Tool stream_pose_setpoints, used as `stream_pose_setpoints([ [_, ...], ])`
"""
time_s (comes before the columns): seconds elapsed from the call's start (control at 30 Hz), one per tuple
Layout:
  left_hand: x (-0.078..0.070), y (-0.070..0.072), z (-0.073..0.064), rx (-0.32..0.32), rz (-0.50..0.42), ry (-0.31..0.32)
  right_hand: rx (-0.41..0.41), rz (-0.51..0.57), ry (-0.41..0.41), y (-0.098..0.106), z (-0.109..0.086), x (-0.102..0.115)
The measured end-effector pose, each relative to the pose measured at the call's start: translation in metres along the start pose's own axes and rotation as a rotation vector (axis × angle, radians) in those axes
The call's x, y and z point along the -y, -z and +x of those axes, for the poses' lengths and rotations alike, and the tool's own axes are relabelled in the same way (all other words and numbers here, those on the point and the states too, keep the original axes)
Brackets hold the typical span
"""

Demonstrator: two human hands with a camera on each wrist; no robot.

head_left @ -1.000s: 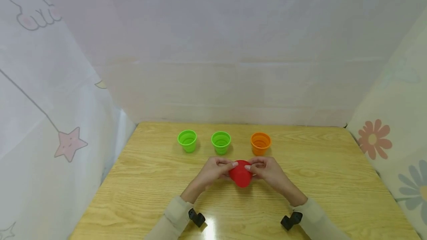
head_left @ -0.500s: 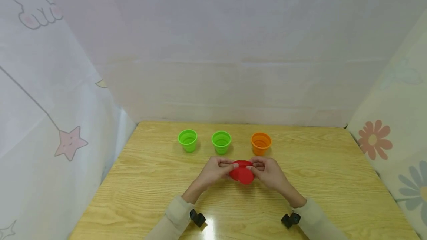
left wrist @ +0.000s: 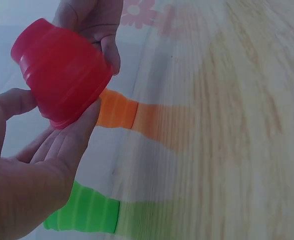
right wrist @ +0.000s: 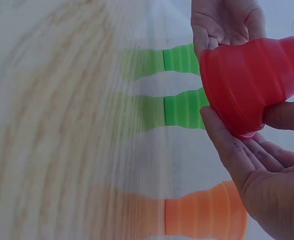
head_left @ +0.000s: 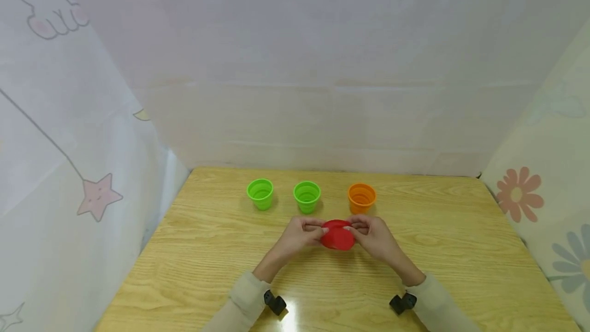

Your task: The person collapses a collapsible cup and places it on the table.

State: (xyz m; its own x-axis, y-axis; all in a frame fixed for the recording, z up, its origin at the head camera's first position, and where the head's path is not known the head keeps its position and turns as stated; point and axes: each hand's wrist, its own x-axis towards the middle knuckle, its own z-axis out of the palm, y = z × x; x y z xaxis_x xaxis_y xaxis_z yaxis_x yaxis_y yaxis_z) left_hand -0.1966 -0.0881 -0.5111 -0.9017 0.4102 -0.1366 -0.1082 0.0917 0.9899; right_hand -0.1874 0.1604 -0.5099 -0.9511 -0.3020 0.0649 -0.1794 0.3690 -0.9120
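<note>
A red ribbed collapsible cup (head_left: 338,240) is held in the air above the table, in both hands. My left hand (head_left: 295,237) pinches its left side, thumb on the cup's wall and fingers by the rim. On the opposite side my right hand (head_left: 377,240) grips it the same way. In the head view the small base points toward me, hiding the inside. Both wrist views show the ribbed wall of the red cup (left wrist: 64,75) bent, its base tilted off line from the wide rim. The right wrist view has the red cup (right wrist: 251,80) at upper right.
Beyond the hands, a green cup (head_left: 260,194), a second green cup (head_left: 307,196) and an orange cup (head_left: 361,198) stand upright in a row on the wooden table (head_left: 207,260). A pale printed cloth (head_left: 295,117) hangs behind and at both sides.
The red cup's base has swung up and slightly right, so the cup looks shorter in the head view. Both hands keep their hold with little movement. The other cups stay put.
</note>
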Motion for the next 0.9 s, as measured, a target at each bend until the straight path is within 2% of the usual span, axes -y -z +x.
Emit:
stream_pose_setpoints([
  [0.13, 0.001, -0.005, 0.001, -0.043, 0.075, -0.042, 0.021, 0.042, -0.032, 0.0, -0.001, 0.001],
  [0.27, -0.001, -0.007, 0.001, -0.103, 0.149, -0.089, 0.106, 0.18, -0.074, 0.004, -0.004, 0.005],
  [0.33, -0.003, -0.007, 0.001, -0.12, 0.15, -0.097, 0.146, 0.243, -0.095, 0.007, -0.005, 0.007],
  [0.43, -0.006, -0.006, 0.0, -0.13, 0.135, -0.092, 0.174, 0.282, -0.121, 0.01, -0.007, 0.008],
  [0.53, -0.005, -0.005, 0.001, -0.121, 0.146, -0.089, 0.147, 0.273, -0.124, 0.008, -0.005, 0.005],
  [0.63, -0.004, -0.006, 0.001, -0.116, 0.152, -0.074, 0.086, 0.213, -0.094, 0.003, -0.002, 0.001],
  [0.77, -0.001, -0.008, 0.0, -0.076, 0.083, -0.048, 0.008, 0.123, -0.07, -0.002, 0.0, -0.002],
  [0.9, -0.003, -0.007, -0.001, -0.015, 0.024, -0.02, -0.019, 0.109, -0.101, 0.001, -0.001, -0.002],
])
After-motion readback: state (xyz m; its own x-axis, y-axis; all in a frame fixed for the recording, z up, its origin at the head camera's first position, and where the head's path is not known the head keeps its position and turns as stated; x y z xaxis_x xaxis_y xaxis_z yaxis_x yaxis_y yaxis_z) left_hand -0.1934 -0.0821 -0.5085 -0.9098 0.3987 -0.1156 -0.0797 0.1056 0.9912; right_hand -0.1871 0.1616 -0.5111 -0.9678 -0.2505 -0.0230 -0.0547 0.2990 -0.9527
